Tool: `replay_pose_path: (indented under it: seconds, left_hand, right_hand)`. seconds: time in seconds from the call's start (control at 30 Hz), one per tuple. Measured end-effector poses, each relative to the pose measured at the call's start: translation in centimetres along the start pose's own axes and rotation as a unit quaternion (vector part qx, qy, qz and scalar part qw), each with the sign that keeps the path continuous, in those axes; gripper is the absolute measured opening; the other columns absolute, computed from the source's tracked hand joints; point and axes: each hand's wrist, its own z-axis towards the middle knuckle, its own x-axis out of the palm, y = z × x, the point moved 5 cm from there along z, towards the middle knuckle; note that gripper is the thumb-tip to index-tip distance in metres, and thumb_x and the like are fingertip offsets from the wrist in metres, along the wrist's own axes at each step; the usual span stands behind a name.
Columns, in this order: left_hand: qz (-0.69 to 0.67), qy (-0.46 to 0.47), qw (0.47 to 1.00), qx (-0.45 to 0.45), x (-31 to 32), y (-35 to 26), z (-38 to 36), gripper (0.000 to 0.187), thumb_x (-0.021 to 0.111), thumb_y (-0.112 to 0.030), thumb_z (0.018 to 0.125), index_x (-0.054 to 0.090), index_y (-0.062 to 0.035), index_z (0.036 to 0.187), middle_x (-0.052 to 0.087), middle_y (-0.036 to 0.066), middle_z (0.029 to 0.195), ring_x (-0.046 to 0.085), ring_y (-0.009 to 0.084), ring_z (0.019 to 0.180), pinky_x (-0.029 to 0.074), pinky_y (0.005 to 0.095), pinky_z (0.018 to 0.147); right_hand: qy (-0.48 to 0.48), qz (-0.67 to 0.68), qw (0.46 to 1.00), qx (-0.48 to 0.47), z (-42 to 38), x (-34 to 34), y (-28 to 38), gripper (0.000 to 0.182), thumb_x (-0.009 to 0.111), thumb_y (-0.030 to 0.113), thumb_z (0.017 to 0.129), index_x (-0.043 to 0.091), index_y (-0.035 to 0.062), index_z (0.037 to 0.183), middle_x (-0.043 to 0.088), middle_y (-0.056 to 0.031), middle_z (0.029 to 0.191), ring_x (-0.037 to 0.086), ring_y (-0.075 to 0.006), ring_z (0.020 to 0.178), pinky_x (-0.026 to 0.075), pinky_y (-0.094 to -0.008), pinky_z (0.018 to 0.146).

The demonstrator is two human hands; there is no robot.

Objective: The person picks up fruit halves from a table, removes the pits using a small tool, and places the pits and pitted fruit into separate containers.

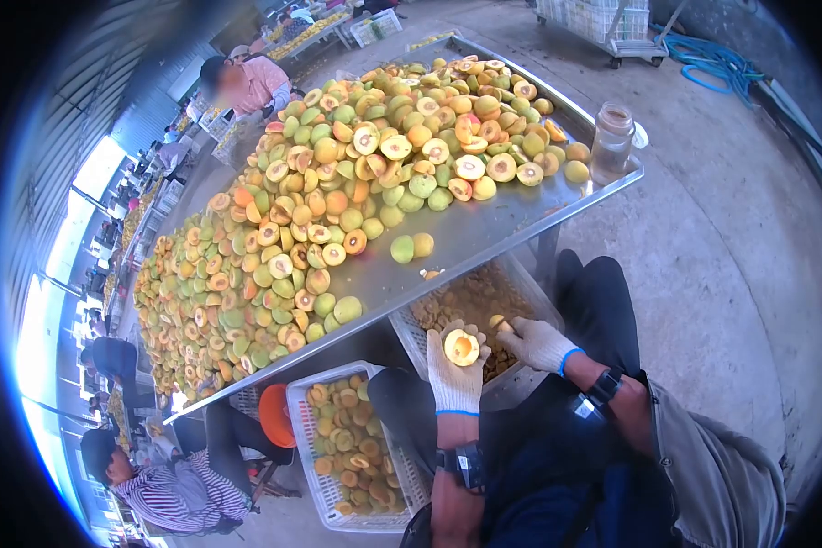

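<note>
My left hand [455, 379], in a white knit glove with a blue cuff, cups a hollowed yellow peach half [462, 348], cut face up. Just to its right, my gloved right hand [532, 345] is closed, with a small brown rounded thing [497, 321] showing at its fingertips; I cannot tell what that is. Both hands are over a white crate [413, 340] of brown pits and scraps [470, 301], below the table's near edge. Beyond them, a big heap of halved peaches [338, 173] covers much of the metal table [402, 265].
At the table's right corner stands a clear jar [612, 146]. A second white crate [301, 420] holds peach halves, beside an orange bucket [277, 416]. One person [183, 489] sits at lower left, another [251, 87] across the table. A blue hose [712, 64] lies at upper right.
</note>
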Motion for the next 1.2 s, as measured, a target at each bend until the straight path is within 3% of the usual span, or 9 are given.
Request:
replay_pose_path:
  seconds: [0.1, 0.17, 0.27, 0.4, 0.47, 0.5, 0.8, 1.03, 1.2]
  left_hand:
    - [-0.009, 0.006, 1.000, -0.004, 0.0, 0.1, 0.1, 0.051, 0.046, -0.051, 0.109, 0.063, -0.0047, 0.118, 0.070, 0.015, 0.101, 0.067, 0.0308, 0.090, 0.053, 0.0428, 0.074]
    - [-0.013, 0.014, 1.000, -0.014, 0.0, 0.2, -0.1, 0.050, 0.046, -0.051, 0.109, 0.063, -0.0046, 0.118, 0.070, 0.015, 0.102, 0.067, 0.0308, 0.090, 0.053, 0.0429, 0.075]
    - [-0.013, 0.016, 1.000, -0.005, -0.3, 0.4, -0.6, 0.050, 0.045, -0.050, 0.109, 0.063, -0.0041, 0.119, 0.070, 0.015, 0.103, 0.067, 0.0301, 0.091, 0.052, 0.0424, 0.074]
    - [-0.004, -0.016, 0.999, 0.029, -0.5, 0.4, -0.1, 0.048, 0.044, -0.046, 0.110, 0.063, -0.0033, 0.119, 0.070, 0.016, 0.103, 0.066, 0.0302, 0.094, 0.054, 0.0444, 0.083]
    - [-0.014, -0.029, 0.998, 0.054, -0.8, 0.3, 0.0, 0.047, 0.044, -0.045, 0.111, 0.063, -0.0031, 0.119, 0.070, 0.016, 0.103, 0.066, 0.0303, 0.095, 0.054, 0.0449, 0.087]
    - [-0.002, -0.020, 0.998, 0.053, -0.8, 0.3, 0.0, 0.046, 0.044, -0.045, 0.111, 0.063, -0.0031, 0.119, 0.070, 0.016, 0.103, 0.066, 0.0302, 0.096, 0.054, 0.0450, 0.090]
    - [0.027, 0.000, 0.998, 0.062, 1.1, 0.5, -1.0, 0.049, 0.047, -0.048, 0.109, 0.063, -0.0031, 0.122, 0.070, 0.017, 0.102, 0.066, 0.0291, 0.094, 0.057, 0.0430, 0.090]
    - [0.046, 0.045, 0.994, 0.086, 1.2, 0.5, -0.9, 0.049, 0.048, -0.047, 0.109, 0.064, -0.0027, 0.121, 0.069, 0.016, 0.101, 0.066, 0.0288, 0.093, 0.056, 0.0425, 0.090]
    - [0.046, 0.049, 0.994, 0.091, 1.6, 0.2, -1.7, 0.046, 0.049, -0.045, 0.109, 0.063, -0.0019, 0.117, 0.069, 0.016, 0.100, 0.066, 0.0288, 0.093, 0.056, 0.0423, 0.090]
  right_hand:
    - [0.079, 0.054, 0.990, 0.099, 0.1, 0.9, -1.1, 0.063, 0.044, 0.054, 0.104, 0.064, -0.0051, 0.114, 0.071, -0.0325, 0.105, 0.067, -0.0507, 0.102, 0.052, -0.0517, 0.089]
    - [0.000, -0.053, 0.998, 0.023, 1.0, 1.4, -2.3, 0.060, 0.046, 0.052, 0.104, 0.063, -0.0048, 0.116, 0.070, -0.0332, 0.104, 0.067, -0.0494, 0.104, 0.052, -0.0518, 0.090]
    - [-0.035, -0.001, 0.999, -0.012, 0.5, 0.1, -0.4, 0.055, 0.048, 0.048, 0.104, 0.064, -0.0036, 0.115, 0.070, -0.0327, 0.102, 0.067, -0.0485, 0.104, 0.052, -0.0510, 0.089]
    - [0.021, 0.057, 0.998, -0.029, -1.4, -1.0, 2.8, 0.049, 0.050, 0.045, 0.104, 0.064, -0.0016, 0.110, 0.070, -0.0317, 0.101, 0.067, -0.0497, 0.100, 0.051, -0.0519, 0.087]
    - [0.058, -0.021, 0.990, -0.125, -2.3, -0.1, 4.0, 0.047, 0.051, 0.044, 0.103, 0.065, -0.0005, 0.109, 0.070, -0.0309, 0.101, 0.066, -0.0505, 0.098, 0.051, -0.0530, 0.085]
    - [0.046, -0.053, 0.990, -0.124, -2.1, 0.4, 3.7, 0.046, 0.054, 0.046, 0.104, 0.067, 0.0038, 0.114, 0.072, -0.0278, 0.100, 0.068, -0.0475, 0.094, 0.052, -0.0529, 0.083]
    - [0.096, -0.127, 0.980, -0.121, -2.5, 2.1, 4.2, 0.053, 0.047, 0.049, 0.104, 0.066, 0.0031, 0.122, 0.070, -0.0308, 0.104, 0.068, -0.0495, 0.096, 0.052, -0.0548, 0.088]
    - [0.094, -0.105, 0.983, -0.117, -3.5, 1.3, 5.5, 0.055, 0.046, 0.051, 0.104, 0.067, 0.0037, 0.122, 0.071, -0.0303, 0.103, 0.069, -0.0481, 0.095, 0.053, -0.0543, 0.087]
    - [0.086, -0.173, 0.976, -0.101, -3.5, 1.5, 5.7, 0.053, 0.045, 0.048, 0.104, 0.068, 0.0039, 0.121, 0.073, -0.0275, 0.099, 0.070, -0.0464, 0.092, 0.054, -0.0541, 0.085]
